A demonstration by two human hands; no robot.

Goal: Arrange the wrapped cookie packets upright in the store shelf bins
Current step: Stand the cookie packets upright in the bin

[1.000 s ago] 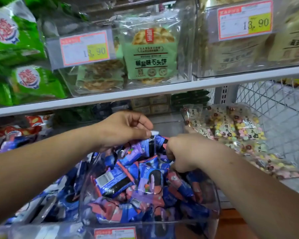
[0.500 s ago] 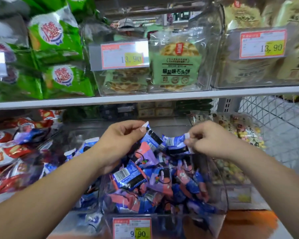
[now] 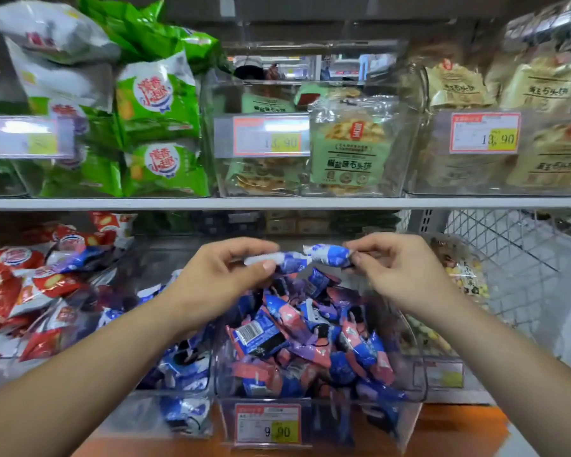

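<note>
Two blue-and-white cookie packets, as far as I can tell a left packet (image 3: 287, 261) and a right packet (image 3: 328, 254) meeting end to end, hang in the air just above the back of the clear bin (image 3: 421, 374) on the lower shelf. The left hand (image 3: 225, 278) has a pinching grip on the left one, thumb and forefinger closed on its wrapper and the other fingers loosely curled. The right hand (image 3: 399, 268) pinches the far end of the right one in the same narrow grip. Whether the two wrappers are joined or only touching is not clear. Below them the heap of packets (image 3: 304, 341) fills the bin in a jumble: blue, pink and purple wrappers lie tilted, flat and crosswise, one showing its barcode, and none stands in a tidy upright row. So the arranging looks barely begun here, with nearly the whole bin left to stand up. A price tag (image 3: 267, 423) sits on the bin's front. The neighbouring bin (image 3: 185, 367) to the left holds more blue-and-white packets, also loose, so it probably needs the same work. Farther left lie red packets (image 3: 23, 285), and to the right a wire mesh panel (image 3: 508, 252). On the upper shelf (image 3: 277, 203) stand green bags (image 3: 159, 127) and further clear bins.
</note>
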